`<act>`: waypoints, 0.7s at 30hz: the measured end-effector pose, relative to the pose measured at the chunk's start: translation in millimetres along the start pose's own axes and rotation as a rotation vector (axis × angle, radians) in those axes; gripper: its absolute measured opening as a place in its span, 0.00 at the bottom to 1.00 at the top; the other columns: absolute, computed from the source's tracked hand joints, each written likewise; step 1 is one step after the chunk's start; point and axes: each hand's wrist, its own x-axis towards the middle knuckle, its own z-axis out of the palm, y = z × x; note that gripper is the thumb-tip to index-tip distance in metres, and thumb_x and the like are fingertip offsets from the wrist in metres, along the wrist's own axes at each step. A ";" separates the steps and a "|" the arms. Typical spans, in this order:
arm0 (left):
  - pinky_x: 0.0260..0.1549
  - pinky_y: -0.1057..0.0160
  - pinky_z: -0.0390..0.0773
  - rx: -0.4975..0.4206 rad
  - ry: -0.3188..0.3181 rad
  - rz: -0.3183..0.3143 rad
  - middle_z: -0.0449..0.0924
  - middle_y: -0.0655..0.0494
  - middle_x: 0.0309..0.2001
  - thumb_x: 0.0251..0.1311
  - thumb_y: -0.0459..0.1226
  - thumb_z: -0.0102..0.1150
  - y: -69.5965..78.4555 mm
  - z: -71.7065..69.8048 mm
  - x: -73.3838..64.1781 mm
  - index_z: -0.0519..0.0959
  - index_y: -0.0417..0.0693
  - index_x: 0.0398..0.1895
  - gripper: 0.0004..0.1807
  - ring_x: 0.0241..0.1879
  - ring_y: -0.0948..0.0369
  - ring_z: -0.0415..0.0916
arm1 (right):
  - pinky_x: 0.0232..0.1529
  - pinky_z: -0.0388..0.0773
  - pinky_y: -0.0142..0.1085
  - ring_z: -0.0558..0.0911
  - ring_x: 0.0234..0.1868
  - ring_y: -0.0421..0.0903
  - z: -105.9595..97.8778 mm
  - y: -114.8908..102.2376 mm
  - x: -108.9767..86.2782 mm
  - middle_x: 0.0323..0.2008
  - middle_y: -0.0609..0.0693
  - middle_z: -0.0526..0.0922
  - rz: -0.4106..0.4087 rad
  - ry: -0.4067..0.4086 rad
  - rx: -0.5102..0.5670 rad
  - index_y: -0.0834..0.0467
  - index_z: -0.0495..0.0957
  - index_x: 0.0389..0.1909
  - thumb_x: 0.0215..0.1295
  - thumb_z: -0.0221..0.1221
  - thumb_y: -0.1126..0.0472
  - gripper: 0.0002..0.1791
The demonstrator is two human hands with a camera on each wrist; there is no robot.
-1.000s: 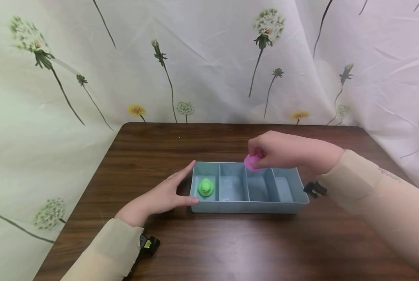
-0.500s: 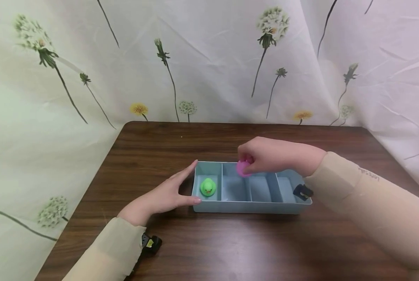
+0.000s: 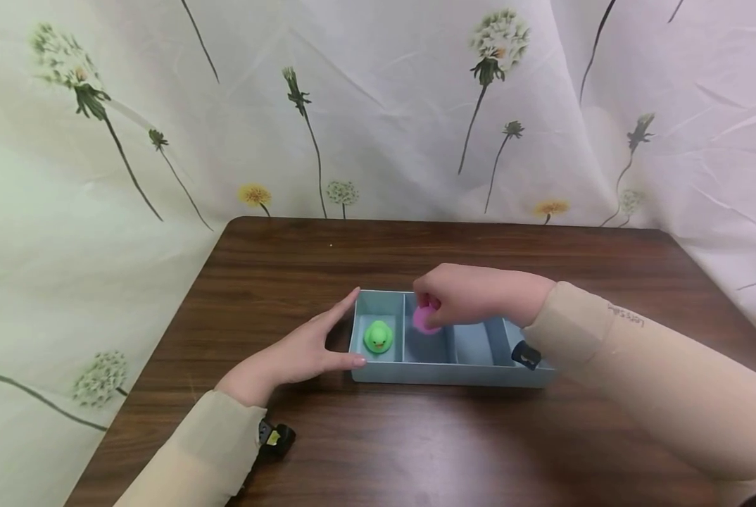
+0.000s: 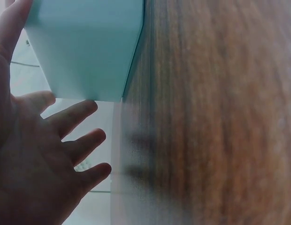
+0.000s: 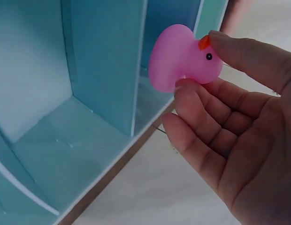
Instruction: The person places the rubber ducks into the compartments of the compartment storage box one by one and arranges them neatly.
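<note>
While the box (image 3: 448,374) runs left-right, the pink duck (image 5: 172,58) points its beak (image 5: 204,43) thumbward.

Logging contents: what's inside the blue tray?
In head view, a green duck sits in the leftmost compartment of the tray. The right hand holds a pink duck at the second; whether it touches bottom can't be told. Hand and sleeve cover parts of the other three.

Left hand (image 3: 292,358) spread wide, right hand (image 3: 463,292) curled into a pinch
</note>
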 end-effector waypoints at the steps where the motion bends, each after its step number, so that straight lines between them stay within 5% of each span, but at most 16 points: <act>1: 0.67 0.41 0.52 0.000 -0.001 0.002 0.46 0.54 0.78 0.53 0.57 0.71 0.1 -0.1 0.0 0.41 0.75 0.79 0.57 0.75 0.51 0.46 | 0.31 0.75 0.36 0.75 0.30 0.43 1.2 -0.6 1.2 0.27 0.45 0.77 0.005 -0.006 0.000 0.54 0.78 0.34 0.63 0.66 0.60 0.06; 21: 0.67 0.39 0.53 0.013 0.005 0.003 0.47 0.52 0.77 0.51 0.59 0.71 -1.5 0.0 1.3 0.41 0.75 0.79 0.58 0.74 0.49 0.46 | 0.30 0.76 0.36 0.76 0.29 0.44 12.1 -1.1 13.7 0.25 0.47 0.77 0.022 -0.070 0.008 0.53 0.77 0.30 0.63 0.67 0.59 0.08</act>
